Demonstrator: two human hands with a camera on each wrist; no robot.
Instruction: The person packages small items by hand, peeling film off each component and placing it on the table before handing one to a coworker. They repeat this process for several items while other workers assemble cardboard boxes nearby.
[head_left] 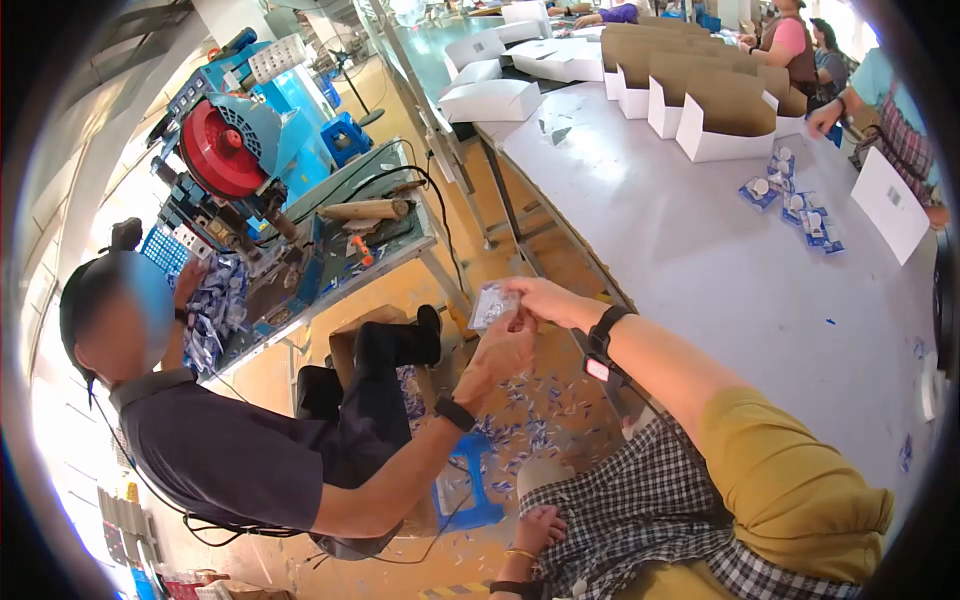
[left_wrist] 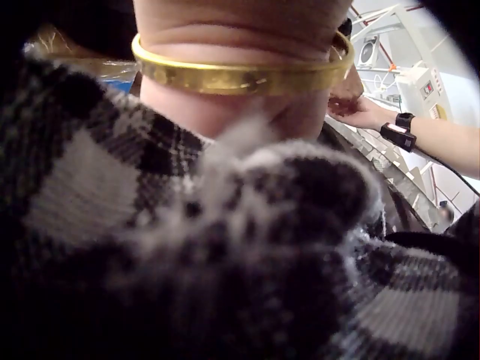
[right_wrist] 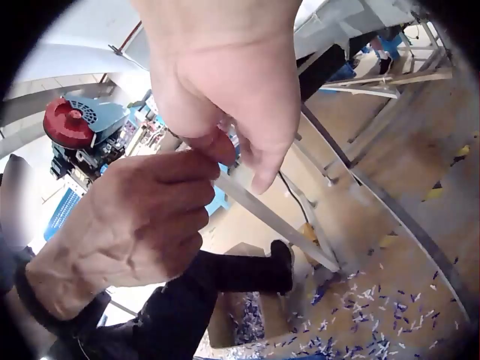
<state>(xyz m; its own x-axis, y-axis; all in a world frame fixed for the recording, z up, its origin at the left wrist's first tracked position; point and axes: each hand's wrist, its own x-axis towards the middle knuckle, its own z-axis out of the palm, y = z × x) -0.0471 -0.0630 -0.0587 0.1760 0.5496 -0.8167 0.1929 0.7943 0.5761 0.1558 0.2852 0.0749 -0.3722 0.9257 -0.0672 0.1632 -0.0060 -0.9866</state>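
Between the two people is a small clear plastic packet [head_left: 490,307] with whitish contents. My right hand [head_left: 545,300] reaches out from the table side and pinches its near edge. The seated person's hand [head_left: 505,347] grips the same packet from below, so both hands meet on it. In the right wrist view that other hand [right_wrist: 150,214] is close under my right hand [right_wrist: 232,97], and the packet is mostly hidden. My left hand [head_left: 540,527] rests on the checked apron [head_left: 640,480], fingers loosely bent, holding nothing. Only its wrist with a gold bangle [left_wrist: 240,77] shows in the left wrist view.
The seated person works beside a press with a red wheel [head_left: 222,148] and a heap of blue-white packets [head_left: 222,300]. A white table [head_left: 640,220] on the right bears open boxes [head_left: 725,125] and blue packets [head_left: 800,205]. Scraps litter the floor around a blue stool [head_left: 475,500].
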